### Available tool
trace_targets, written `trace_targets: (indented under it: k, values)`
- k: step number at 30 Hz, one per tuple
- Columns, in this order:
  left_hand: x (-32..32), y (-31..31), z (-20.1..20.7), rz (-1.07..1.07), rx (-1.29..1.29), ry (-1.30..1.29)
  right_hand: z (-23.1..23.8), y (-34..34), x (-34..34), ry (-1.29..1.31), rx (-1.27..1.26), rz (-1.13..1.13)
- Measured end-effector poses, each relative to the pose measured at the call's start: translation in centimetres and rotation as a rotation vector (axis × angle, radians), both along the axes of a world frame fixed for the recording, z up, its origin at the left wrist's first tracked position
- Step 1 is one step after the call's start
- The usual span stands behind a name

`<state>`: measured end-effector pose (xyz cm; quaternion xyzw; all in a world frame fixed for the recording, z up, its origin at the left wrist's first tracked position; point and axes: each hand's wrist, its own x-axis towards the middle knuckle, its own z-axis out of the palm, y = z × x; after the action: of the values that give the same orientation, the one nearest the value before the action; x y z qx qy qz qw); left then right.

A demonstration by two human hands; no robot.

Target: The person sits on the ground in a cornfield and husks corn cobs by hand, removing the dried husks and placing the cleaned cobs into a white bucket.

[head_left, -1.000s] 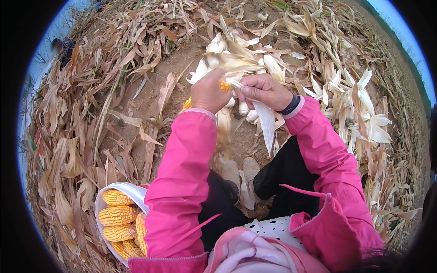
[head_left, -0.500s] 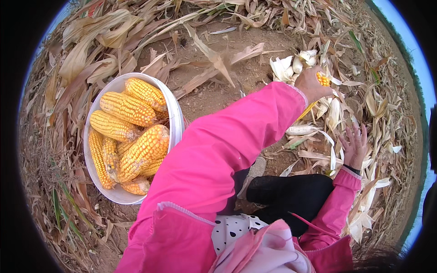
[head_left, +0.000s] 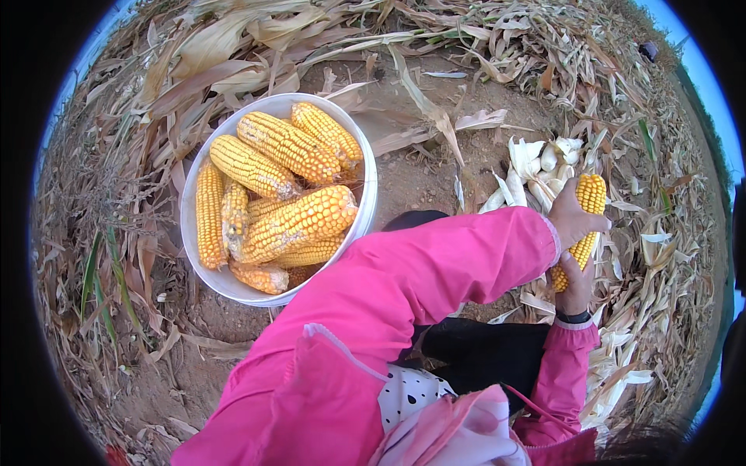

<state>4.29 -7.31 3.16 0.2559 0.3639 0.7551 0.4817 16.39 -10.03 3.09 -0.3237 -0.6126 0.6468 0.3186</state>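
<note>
A bare yellow ear of corn (head_left: 591,196) stands tilted at the right, its husk off. My left hand (head_left: 570,219), at the end of the arm reaching across from the left, is closed round its middle, thumb lying across the kernels. Below it, my right hand (head_left: 576,293) grips the lower end of the same ear, its fingers partly hidden. Just left of the hands lies a bunch of pale husks (head_left: 536,167). Further left, a white bucket (head_left: 371,186) holds several husked yellow ears (head_left: 299,225), some with damaged kernels.
Dry leaves and stalks (head_left: 233,54) litter the ground at the far side and left. Brown soil (head_left: 412,167) shows between the bucket and the husks. Loose husks (head_left: 622,373) lie beside my right arm. My dark-clad leg (head_left: 486,353) is bent below the hands.
My right hand, open with fingers spread before, has come up and closed on the ear's lower end. The ear has turned more upright in my left hand. The whole view has shifted.
</note>
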Motion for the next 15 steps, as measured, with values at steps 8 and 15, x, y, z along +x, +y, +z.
trace_targets:
  k: [8, 15]
  values:
    - [-3.0, -12.1, 3.9, 0.188, 0.203, 0.207, 1.5, -3.8, -2.6, -0.008, 0.286, 0.412]
    - [-12.7, -24.2, 10.7, 0.488, 0.336, 0.782, 0.2, -3.4, -1.8, -0.403, 0.397, 0.293]
